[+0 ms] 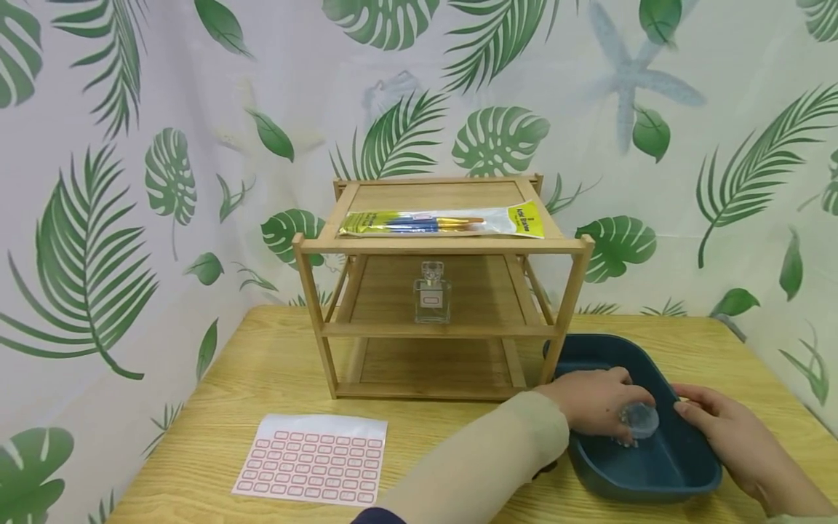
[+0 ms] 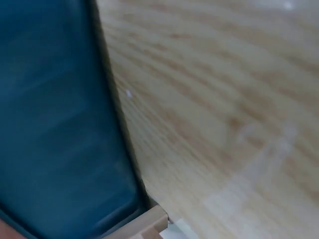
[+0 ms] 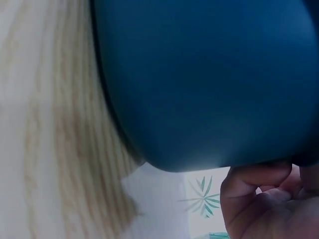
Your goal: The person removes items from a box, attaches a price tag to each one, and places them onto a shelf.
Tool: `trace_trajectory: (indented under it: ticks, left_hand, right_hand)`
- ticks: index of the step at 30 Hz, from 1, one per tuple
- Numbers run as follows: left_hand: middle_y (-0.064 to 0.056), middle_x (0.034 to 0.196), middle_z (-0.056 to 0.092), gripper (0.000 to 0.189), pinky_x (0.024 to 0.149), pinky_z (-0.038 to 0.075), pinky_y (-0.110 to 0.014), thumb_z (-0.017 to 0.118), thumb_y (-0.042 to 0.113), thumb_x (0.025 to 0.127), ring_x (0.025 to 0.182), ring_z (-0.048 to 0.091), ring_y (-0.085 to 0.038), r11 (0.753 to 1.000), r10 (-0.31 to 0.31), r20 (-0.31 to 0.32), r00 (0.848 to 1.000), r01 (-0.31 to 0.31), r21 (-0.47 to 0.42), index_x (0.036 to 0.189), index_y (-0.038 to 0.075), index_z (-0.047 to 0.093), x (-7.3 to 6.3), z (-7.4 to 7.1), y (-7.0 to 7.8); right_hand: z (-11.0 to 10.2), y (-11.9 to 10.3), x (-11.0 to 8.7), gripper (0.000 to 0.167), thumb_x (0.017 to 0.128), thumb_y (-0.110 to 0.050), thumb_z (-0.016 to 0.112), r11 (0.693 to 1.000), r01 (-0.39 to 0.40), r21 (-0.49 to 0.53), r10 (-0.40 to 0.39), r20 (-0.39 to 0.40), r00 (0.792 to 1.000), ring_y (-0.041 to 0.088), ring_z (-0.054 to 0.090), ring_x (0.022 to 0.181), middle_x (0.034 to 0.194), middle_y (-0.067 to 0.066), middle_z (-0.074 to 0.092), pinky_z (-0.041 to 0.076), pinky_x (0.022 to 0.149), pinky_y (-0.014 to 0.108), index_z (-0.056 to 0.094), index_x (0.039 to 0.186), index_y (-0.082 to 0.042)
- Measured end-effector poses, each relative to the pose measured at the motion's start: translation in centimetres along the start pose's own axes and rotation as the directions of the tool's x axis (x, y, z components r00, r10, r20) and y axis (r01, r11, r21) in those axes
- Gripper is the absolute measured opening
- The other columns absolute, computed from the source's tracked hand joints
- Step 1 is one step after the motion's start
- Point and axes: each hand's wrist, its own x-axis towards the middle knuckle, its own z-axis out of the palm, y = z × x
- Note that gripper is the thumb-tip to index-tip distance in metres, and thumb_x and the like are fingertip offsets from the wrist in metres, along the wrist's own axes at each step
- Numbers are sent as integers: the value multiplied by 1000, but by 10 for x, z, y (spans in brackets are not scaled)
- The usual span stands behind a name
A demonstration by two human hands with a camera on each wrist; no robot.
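At the right of the head view, a dark blue bin (image 1: pixel 661 466) stands on the table. My left hand (image 1: pixel 599 404) reaches over its near left side and grips a clear, round, glass-like object (image 1: pixel 640 421) inside it. The fingers cover part of that object, so its kind is unclear. My right hand (image 1: pixel 733 437) holds the bin's right rim, the thumb over the edge. In the right wrist view, curled fingers (image 3: pixel 254 184) press against the bin's outer wall (image 3: pixel 199 89). The left wrist view shows mostly the bin's side (image 2: pixel 60 114).
A three-tier wooden rack (image 1: pixel 439 331) stands left of the bin. On its top lies a packet of paintbrushes (image 1: pixel 445 222); a clear perfume bottle (image 1: pixel 432 297) with a label sits on the middle shelf. A sheet of red-framed stickers (image 1: pixel 314 458) lies at the front left.
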Motion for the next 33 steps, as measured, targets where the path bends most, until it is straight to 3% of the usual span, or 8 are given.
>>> trace_trajectory:
  ticks: [9,16,21,24,33]
  left_hand:
    - [21,143,35,82,92,37,-9,74,53,89,113,42,11,995,29,-62,998,-35,-92,157,41,30,-22,-7,-1]
    - [17,140,37,84,89,35,-6,78,52,85,113,39,9,981,37,-160,986,-66,-184,157,34,37,-58,-18,-11]
    - [16,139,37,81,86,38,-7,80,47,85,110,41,7,962,44,-204,978,-96,-254,155,34,41,-82,-25,-20]
    - [15,138,38,80,85,38,-7,81,46,85,109,42,6,962,46,-214,976,-101,-255,154,34,41,-93,-28,-24]
    - [13,141,42,75,86,38,-7,79,44,87,112,43,5,970,100,-187,977,-137,-199,152,25,46,-130,-26,-38]
  right_hand:
    - [5,-1,1,62,112,-32,35,997,34,-74,-37,-52,998,11,64,94,131,30,51,59,77,38,22,152,14]
    - [5,-1,2,62,112,-29,35,997,36,-68,-40,-62,997,9,64,93,131,29,52,59,76,38,21,152,16]
    - [5,-3,0,63,112,-30,38,998,42,-52,-46,-72,996,12,66,91,123,20,59,59,75,39,23,151,17]
    - [4,-4,-1,63,112,-31,38,998,45,-47,-48,-69,996,13,67,91,122,17,60,59,75,40,22,151,17]
    - [3,-2,1,67,111,-33,39,999,31,-35,-33,-37,999,5,64,94,139,34,45,59,79,39,18,153,16]
